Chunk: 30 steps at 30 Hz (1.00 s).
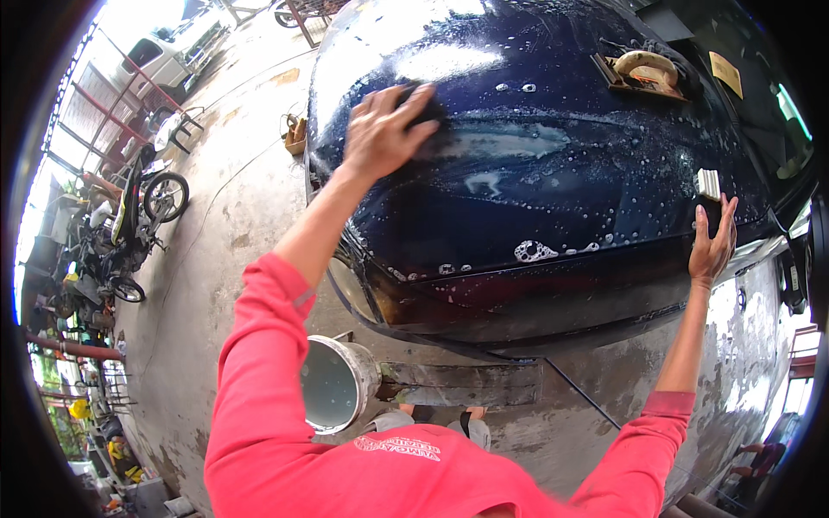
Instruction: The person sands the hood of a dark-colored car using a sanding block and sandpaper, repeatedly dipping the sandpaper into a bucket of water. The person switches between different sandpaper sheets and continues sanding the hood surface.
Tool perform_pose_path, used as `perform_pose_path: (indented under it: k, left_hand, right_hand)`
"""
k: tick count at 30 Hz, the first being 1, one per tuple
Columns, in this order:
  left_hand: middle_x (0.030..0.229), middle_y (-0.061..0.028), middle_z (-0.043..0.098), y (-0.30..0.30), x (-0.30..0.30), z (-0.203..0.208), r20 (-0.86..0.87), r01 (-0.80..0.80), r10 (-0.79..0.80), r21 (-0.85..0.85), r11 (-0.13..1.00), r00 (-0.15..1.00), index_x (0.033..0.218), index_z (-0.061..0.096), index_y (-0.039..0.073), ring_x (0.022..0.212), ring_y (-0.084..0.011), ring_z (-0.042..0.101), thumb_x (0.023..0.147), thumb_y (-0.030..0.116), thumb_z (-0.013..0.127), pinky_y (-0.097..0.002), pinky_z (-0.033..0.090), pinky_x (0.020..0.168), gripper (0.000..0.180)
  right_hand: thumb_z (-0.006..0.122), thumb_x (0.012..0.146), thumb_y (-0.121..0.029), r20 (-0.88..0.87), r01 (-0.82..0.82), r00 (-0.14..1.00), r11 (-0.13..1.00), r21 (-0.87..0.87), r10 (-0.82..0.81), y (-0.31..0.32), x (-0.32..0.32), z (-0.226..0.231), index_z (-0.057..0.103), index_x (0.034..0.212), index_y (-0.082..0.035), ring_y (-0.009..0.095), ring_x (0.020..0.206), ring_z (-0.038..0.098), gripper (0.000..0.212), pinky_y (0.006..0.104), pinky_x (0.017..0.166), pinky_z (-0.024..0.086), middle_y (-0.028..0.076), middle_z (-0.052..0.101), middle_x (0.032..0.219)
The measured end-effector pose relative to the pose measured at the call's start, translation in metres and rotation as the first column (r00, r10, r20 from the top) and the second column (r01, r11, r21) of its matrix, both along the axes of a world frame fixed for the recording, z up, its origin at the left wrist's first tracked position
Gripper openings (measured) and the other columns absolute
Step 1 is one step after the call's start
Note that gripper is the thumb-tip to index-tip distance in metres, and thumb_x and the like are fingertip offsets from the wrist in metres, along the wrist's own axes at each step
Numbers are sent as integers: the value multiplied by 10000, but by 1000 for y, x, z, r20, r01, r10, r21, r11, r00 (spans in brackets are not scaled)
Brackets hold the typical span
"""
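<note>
Both arms stretched forward and up, hands spread apart

The left hand (384,129) reaches far ahead on a nearly straight arm — palm down, fingers together and curled slightly forward, pressing flat. The right hand (713,246) is raised at the far right, palm forward, fingers extended upward and a little splayed — wrist bent back. Both forearms are bare; pink-red sleeves cover the upper arms down to about the elbow, the left sleeve bunched there.

two hands (384,129), one hood (553,173), one bucket (332,384)
</note>
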<state>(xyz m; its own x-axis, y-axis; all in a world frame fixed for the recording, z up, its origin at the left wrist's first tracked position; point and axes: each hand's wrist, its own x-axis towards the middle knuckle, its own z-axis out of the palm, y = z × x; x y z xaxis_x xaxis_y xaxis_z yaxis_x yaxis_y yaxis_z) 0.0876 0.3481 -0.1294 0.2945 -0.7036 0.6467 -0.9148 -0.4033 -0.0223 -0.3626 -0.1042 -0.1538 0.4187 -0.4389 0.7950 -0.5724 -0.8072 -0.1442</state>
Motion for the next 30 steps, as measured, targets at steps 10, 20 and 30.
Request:
perform_pose_path:
  k: [10,20,30]
  left_hand:
    - [1436,-186,646,-162,-101,27,-170,95,-100,-33,995,980,1587,572,235,1324,-375,614,1045,544,665,-550,486,1072,631]
    - [1205,-192,675,-183,-98,9,-26,-17,11,-239,971,1000,1410,669,183,1155,-376,649,970,473,753,-558,505,903,533]
    - [1281,-229,686,-6,-16,-2,-48,-270,270,12,963,962,1537,615,174,1178,-404,663,1057,471,662,-581,538,945,566]
  right_hand:
    - [655,1099,-459,-99,4,995,996,-88,-13,5,-3,10,375,1706,20,386,1466,584,823,469,1247,396,152,626,1608]
    - [670,1093,-412,1,-1,1000,999,-46,1,5,2,4,386,1706,14,367,1459,591,798,457,1252,387,136,657,1578]
    - [660,1099,-460,4,34,999,998,-56,-34,11,5,6,406,1691,25,373,1426,616,806,455,1234,411,136,668,1561]
